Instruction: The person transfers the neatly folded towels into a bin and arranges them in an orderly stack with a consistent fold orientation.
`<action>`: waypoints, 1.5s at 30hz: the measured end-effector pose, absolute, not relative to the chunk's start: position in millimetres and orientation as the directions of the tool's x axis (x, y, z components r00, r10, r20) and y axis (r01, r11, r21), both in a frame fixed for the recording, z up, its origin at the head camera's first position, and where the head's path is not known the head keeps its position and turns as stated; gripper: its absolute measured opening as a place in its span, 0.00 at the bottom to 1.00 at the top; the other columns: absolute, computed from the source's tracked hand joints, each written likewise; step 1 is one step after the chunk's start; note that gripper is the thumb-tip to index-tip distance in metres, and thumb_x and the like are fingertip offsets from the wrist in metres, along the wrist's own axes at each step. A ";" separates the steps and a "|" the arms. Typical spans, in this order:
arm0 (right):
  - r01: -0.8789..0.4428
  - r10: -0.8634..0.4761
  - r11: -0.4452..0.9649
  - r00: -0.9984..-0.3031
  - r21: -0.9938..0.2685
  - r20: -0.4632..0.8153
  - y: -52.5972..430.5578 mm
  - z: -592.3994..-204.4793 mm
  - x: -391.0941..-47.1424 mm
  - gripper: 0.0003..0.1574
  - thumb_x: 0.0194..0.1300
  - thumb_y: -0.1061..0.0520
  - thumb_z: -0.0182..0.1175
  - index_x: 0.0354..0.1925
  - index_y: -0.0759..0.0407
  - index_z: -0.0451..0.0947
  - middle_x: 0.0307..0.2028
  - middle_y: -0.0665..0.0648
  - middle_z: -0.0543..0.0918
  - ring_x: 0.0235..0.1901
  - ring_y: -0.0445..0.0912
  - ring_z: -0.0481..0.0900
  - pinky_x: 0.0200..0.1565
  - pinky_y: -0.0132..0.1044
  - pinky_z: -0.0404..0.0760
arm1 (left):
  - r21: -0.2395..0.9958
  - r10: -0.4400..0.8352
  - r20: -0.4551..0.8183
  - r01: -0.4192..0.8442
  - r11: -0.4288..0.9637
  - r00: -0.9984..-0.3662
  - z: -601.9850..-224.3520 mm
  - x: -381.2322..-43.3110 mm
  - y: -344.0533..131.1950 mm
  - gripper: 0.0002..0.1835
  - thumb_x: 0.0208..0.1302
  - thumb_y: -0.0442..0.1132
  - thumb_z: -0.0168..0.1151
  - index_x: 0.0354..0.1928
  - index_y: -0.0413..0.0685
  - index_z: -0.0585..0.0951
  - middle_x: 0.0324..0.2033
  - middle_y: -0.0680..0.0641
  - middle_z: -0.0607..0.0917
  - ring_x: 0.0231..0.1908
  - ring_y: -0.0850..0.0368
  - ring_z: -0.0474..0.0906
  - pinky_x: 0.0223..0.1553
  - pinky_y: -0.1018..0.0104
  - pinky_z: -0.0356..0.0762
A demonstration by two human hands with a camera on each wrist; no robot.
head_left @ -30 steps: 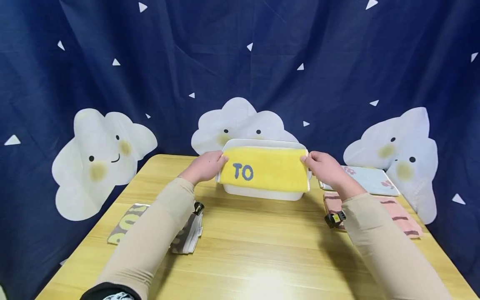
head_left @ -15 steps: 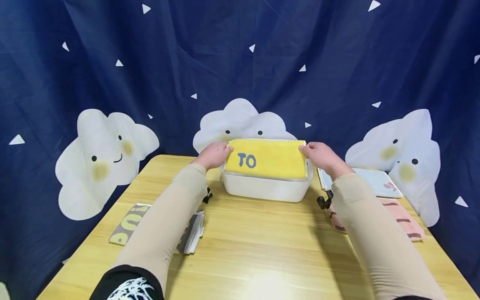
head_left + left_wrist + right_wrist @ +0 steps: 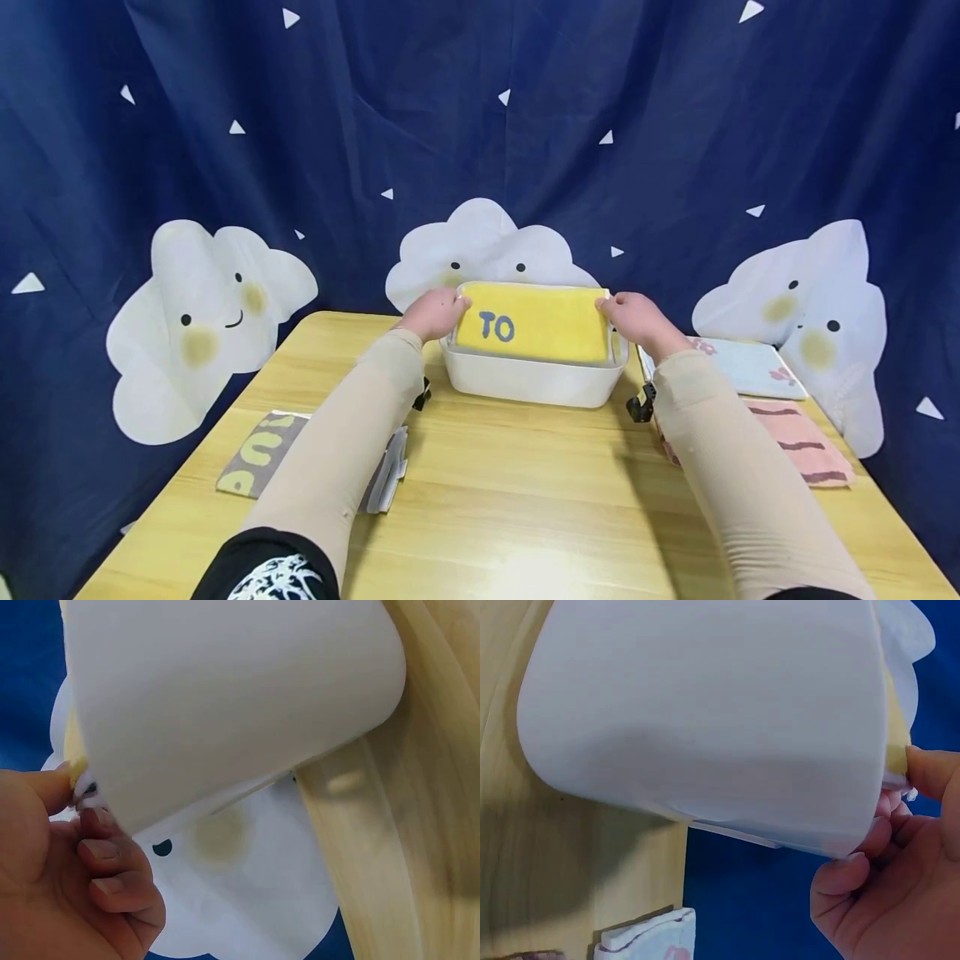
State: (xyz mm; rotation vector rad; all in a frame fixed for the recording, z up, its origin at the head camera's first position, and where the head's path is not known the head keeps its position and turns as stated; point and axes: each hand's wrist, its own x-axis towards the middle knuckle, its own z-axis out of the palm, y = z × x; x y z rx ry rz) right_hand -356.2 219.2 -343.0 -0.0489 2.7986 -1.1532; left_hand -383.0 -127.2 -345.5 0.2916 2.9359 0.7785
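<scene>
Yellow towel (image 3: 540,325), white bin (image 3: 532,383), navy curtain (image 3: 420,100)

At the centre of the head view, the towel is bright yellow with grey-blue letters reading "TO"; the bin is plain white. The curtain carries white triangles (image 3: 505,97) and white clouds (image 3: 491,237) with yellow cheek patches. At lower left, a grey towel (image 3: 258,454) bears yellow-green lettering. At right, one towel is pale blue with pink flowers (image 3: 753,367), another pink with brown stripes (image 3: 806,442). The sleeves (image 3: 322,475) are beige, the tabletop (image 3: 510,508) yellowish wood grain.
</scene>
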 end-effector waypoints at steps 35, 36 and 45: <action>0.061 0.011 0.771 -0.996 -0.633 -0.084 227.9 -362.4 -357.1 0.42 0.73 0.51 0.46 0.75 0.71 0.48 0.71 0.76 0.59 0.70 0.68 0.58 0.68 0.61 0.59 | 0.465 0.149 0.002 0.133 0.875 -0.989 -357.3 -375.5 -138.9 0.17 0.75 0.57 0.51 0.46 0.52 0.75 0.41 0.48 0.81 0.43 0.48 0.76 0.46 0.51 0.74; 0.068 0.005 0.774 -0.995 -0.629 -0.100 228.5 -365.3 -357.5 0.41 0.73 0.52 0.44 0.75 0.72 0.49 0.70 0.76 0.60 0.69 0.68 0.60 0.68 0.61 0.59 | 0.467 0.152 0.002 0.136 0.874 -0.988 -357.8 -375.7 -139.3 0.17 0.75 0.57 0.51 0.46 0.52 0.75 0.41 0.48 0.81 0.43 0.48 0.76 0.46 0.51 0.74; 0.027 -0.019 0.813 -0.997 -0.582 -0.073 225.2 -377.3 -362.0 0.28 0.70 0.62 0.37 0.63 0.71 0.65 0.60 0.72 0.72 0.57 0.63 0.68 0.63 0.62 0.63 | 0.481 0.185 0.018 0.171 0.860 -0.983 -357.7 -372.7 -145.0 0.18 0.75 0.56 0.51 0.51 0.51 0.74 0.43 0.48 0.82 0.43 0.48 0.76 0.47 0.51 0.74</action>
